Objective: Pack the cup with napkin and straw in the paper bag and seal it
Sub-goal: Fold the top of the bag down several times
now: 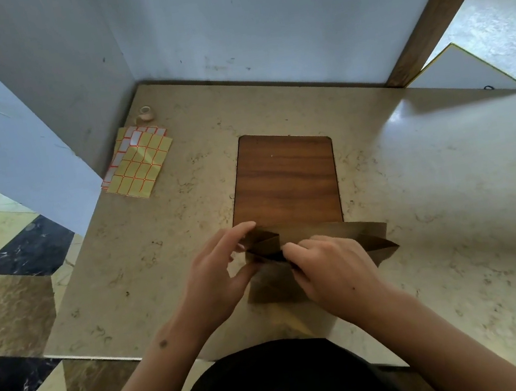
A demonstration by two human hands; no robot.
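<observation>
My left hand (218, 277) pinches the near-left corner of the paper bag (322, 239), index finger stretched over the top fold and thumb curled under it. My right hand (330, 268) lies just beside it at 3 o'clock, fingers curled down onto the folded mouth of the bag, gripping the paper and covering most of its middle. The bag sits on the stone counter (433, 203) close to my body — its far edge overlaps the near end of a dark wooden inlay (283, 175) that runs away toward 12 o'clock. Whatever is inside the bag I cannot tell; my hands and the folded flaps hide it.

Around the work: at 10 o'clock, well apart from the bag, a stack of yellow label sheets (139, 162) with orange borders lies by the wall, and just past it at 11 o'clock stands a small roll of tape (146, 113). A wooden post (442, 10) rises at 1 o'clock — a white board (464, 70) leans beside it.
</observation>
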